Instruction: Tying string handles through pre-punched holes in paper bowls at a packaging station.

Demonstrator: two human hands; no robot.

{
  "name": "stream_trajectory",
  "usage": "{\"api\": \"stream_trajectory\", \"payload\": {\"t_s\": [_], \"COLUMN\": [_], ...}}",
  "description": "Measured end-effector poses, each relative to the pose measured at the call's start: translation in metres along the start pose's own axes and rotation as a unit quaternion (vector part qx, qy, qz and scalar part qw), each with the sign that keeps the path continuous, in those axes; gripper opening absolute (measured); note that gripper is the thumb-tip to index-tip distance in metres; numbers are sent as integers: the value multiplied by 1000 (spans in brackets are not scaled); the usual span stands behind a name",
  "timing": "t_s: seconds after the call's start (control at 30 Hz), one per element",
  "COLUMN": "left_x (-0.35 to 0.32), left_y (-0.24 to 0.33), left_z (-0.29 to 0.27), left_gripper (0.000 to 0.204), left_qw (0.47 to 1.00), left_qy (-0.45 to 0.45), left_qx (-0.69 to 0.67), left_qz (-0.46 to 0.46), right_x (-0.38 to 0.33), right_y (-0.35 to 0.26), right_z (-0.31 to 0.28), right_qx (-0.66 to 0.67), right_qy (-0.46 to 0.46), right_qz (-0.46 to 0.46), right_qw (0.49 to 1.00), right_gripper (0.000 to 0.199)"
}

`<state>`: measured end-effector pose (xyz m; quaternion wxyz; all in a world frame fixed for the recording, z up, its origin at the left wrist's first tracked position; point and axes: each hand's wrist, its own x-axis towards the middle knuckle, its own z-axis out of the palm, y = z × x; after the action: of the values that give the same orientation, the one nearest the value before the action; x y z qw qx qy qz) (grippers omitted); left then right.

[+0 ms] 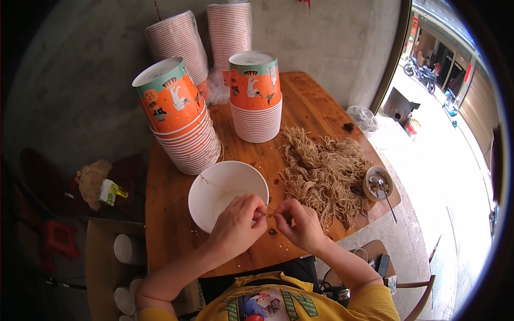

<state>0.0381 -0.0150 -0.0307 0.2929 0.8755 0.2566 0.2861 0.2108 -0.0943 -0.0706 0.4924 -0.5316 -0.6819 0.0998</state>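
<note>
head view, your left hand (238, 222) and right hand (299, 222) pinched together on one noodle strand (269, 214), white bowl (227, 193) beneath, noodle pile (324, 171) just right

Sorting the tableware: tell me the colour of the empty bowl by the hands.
Plain white paper bowl, inside and rim; the head view shows it best.

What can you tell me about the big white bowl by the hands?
The white bowl is round and deep, and looks like paper. It stands upright and open on the wooden table, just in front of a leaning stack of orange picture bowls. Inside it looks nearly empty, plain white. A thin strand lies across its far left rim. The left hand covers its near edge, and the right hand is beside it; both pinch a thin strand. A heap of brown noodles lies to its right.
</note>
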Motion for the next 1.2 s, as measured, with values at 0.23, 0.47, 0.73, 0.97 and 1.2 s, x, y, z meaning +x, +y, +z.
{"api": "stream_trajectory", "payload": {"t_s": [0.23,0.47,0.73,0.97,1.2], "left_x": [2,1,1,1,-3], "left_y": [4,0,1,2,-2], "left_z": [-1,-3,-4,-4,-1], "left_gripper": [19,15,12,14,20], "left_qw": [999,999,998,998,997], "left_qy": [9,-2,-2,25,25], "left_qx": [-32,-47,-57,7,-79], "left_qz": [-3,5,10,57,-2], "right_x": [-4,-5,-8,-9,1], "right_y": [-1,-7,-2,1,-13], "right_z": [-1,-4,2,3,3], "right_qx": [21,28,15,24,42], "right_qy": [-2,-44,-37,-49,-31], "right_qz": [19,68,50,45,62], "right_qw": [1000,996,998,997,997], "right_gripper": [19,18,14,17,29]}}
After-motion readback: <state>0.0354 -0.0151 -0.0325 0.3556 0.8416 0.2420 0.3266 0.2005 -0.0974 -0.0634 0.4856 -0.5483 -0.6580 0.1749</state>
